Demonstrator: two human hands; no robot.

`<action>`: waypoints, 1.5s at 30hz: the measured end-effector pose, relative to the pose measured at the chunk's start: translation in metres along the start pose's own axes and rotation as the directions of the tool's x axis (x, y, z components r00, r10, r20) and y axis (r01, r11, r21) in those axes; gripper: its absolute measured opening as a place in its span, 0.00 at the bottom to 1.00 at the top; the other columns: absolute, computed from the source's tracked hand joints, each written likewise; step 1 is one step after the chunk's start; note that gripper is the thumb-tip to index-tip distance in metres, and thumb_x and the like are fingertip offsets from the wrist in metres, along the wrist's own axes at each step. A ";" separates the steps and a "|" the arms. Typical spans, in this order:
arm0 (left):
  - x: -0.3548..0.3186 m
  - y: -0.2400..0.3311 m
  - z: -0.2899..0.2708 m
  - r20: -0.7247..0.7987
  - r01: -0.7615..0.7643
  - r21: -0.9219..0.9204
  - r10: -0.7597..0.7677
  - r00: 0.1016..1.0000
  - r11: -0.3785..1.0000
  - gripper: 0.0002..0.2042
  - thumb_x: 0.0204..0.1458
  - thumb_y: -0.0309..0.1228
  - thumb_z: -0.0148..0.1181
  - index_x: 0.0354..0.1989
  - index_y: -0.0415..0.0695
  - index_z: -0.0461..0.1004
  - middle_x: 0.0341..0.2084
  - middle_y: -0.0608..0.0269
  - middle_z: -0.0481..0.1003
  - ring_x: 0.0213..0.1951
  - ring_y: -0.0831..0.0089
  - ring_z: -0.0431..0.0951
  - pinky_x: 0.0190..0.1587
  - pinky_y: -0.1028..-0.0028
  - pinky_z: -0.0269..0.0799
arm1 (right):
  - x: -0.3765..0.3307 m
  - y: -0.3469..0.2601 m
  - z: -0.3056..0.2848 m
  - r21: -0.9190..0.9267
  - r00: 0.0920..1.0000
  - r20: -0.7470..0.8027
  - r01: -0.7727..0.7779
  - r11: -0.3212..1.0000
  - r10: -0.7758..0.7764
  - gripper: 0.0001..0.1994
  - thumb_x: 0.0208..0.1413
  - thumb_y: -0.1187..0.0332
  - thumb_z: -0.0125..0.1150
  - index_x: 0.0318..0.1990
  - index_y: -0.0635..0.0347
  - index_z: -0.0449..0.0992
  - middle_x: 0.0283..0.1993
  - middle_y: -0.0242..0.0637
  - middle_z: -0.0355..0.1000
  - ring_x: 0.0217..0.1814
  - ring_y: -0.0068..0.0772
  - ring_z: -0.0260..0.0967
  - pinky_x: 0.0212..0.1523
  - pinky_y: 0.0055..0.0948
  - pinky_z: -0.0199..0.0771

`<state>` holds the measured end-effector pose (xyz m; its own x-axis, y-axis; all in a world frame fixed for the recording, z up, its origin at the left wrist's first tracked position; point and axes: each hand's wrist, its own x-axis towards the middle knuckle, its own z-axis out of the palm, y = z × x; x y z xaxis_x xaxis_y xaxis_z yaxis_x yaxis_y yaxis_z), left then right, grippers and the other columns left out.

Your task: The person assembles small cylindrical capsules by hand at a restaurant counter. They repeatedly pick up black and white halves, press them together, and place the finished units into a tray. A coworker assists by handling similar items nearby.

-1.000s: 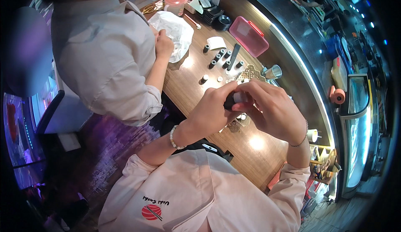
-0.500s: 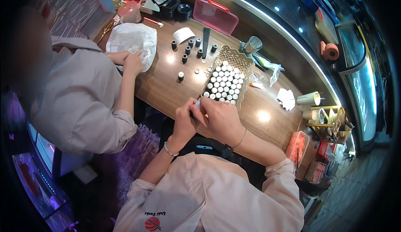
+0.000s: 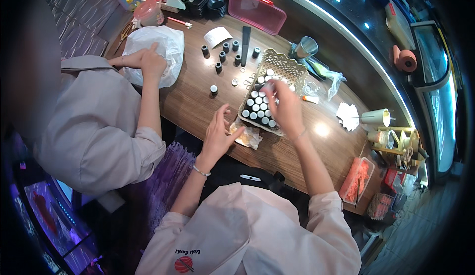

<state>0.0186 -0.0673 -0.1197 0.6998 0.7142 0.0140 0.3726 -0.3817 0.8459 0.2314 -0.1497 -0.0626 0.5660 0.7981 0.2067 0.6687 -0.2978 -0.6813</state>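
Note:
Over the woven basket (image 3: 283, 56), my right hand (image 3: 287, 107) pinches what looks like a small white-capped bottle (image 3: 267, 85), slightly blurred. Dark bottles with white caps (image 3: 255, 102) fill the basket in rows, some of them hidden under this hand. My left hand (image 3: 216, 135) is open with its fingers spread, its thumb beside a crumpled, yellow-stained tissue (image 3: 249, 137) at the basket's near end. Left of the basket stand several uncapped dark bottles (image 3: 222, 56) and one capped bottle (image 3: 213, 90). Small white rings or caps (image 3: 235, 82) lie between them and the basket.
At my left, another person's hands (image 3: 154, 62) rest on a white plastic bag (image 3: 170, 52). A pink lidded box (image 3: 255, 15) leans at the back, near a grey cup (image 3: 307, 47). To the right are white papers (image 3: 348, 116) and a tub of orange-red food (image 3: 357, 178).
My hands were together at the basket's near edge; they have parted. The right has moved forward over the basket, the left has opened, and the stained tissue now shows. The other person's hands have shifted.

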 end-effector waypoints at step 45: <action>0.277 0.025 0.104 0.532 -0.747 0.401 0.529 0.661 0.530 0.12 0.53 0.28 0.64 0.46 0.47 0.81 0.41 0.59 0.82 0.53 0.61 0.78 0.68 0.51 0.63 | -0.080 0.101 -0.013 0.540 0.835 -0.012 -0.458 0.706 0.550 0.10 0.67 0.70 0.61 0.47 0.69 0.82 0.35 0.33 0.81 0.36 0.17 0.73 0.40 0.22 0.73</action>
<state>0.2853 0.0596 -0.1501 0.9839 -0.0422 0.1735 -0.0811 -0.9712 0.2242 0.2599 -0.2505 -0.1391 0.8465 0.4959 -0.1937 -0.0470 -0.2928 -0.9550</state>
